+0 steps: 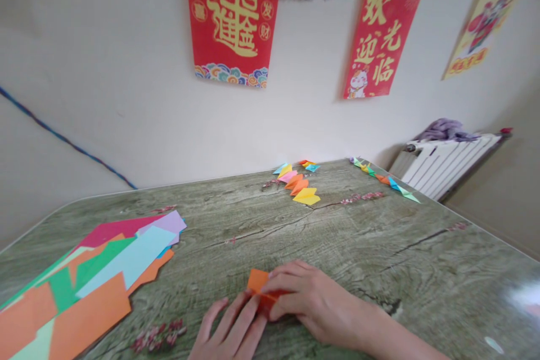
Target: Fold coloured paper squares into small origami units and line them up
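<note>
The orange paper [256,279] lies near the middle of the table's [202,270] near edge, a corner showing beyond the fingers; most of it is covered by the two hands, so its folds are hard to make out. The left hand [232,329] lays its fingers, slightly spread, over the paper's near side; its wrist is cut off below. The right hand [310,295] curls its fingers and thumb over the paper from the right, forearm running out of view. Whether either hand pinches the paper or only presses it down, I cannot tell.

Toward the left edge spreads a pile of sheets [130,253], overlapping, the lower ones partly hidden and the nearest cut off. By the far edge, folded pieces [298,186] overlap in a row, the farthest too small to read. Another row, a chain [383,179], runs along the right edge from near the far right corner. A radiator [447,160] stands beyond that edge, its lower part hidden behind the table.
</note>
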A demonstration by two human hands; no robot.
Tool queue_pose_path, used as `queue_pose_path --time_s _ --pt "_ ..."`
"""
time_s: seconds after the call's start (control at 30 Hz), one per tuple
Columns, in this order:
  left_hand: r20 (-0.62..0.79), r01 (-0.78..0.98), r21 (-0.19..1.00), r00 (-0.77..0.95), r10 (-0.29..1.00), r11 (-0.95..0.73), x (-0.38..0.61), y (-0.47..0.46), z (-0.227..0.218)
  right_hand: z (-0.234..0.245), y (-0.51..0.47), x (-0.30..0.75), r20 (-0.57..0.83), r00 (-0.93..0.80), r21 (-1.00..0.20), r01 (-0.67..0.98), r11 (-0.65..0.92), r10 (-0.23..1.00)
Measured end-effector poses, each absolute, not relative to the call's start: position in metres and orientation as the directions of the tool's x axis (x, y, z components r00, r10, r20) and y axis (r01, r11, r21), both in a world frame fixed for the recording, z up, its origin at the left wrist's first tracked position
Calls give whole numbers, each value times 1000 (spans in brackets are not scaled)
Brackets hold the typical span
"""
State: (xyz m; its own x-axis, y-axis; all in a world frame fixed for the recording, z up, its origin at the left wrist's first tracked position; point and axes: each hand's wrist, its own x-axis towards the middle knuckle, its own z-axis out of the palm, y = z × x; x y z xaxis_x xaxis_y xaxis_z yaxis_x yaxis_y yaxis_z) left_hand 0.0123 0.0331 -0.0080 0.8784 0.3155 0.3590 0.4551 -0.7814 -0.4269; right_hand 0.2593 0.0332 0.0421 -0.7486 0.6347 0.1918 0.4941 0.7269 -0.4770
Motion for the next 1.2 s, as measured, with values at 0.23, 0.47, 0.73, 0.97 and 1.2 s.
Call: queue_pose_path --time_s 0.23,0.47,0.73,0.97,1.2 --pt "374 483 -345 857 354 -805 12 40 6 37 38 262 178 -706 -536 514 669 685" --pt "412 603 -274 777 475 -749 7 32 5 45 29 256 98 -708 -509 569 646 700" --pt "433 612 -110 739 516 -784 16 32 1 34 26 246 89 -683 -458 619 638 725" --pt "447 612 -52 721 530 -789 18 29 11 27 26 241 128 -654 -417 647 639 745" --pt "446 609 -25 717 536 -793 22 30 15 25 27 235 183 -637 -375 659 652 749"
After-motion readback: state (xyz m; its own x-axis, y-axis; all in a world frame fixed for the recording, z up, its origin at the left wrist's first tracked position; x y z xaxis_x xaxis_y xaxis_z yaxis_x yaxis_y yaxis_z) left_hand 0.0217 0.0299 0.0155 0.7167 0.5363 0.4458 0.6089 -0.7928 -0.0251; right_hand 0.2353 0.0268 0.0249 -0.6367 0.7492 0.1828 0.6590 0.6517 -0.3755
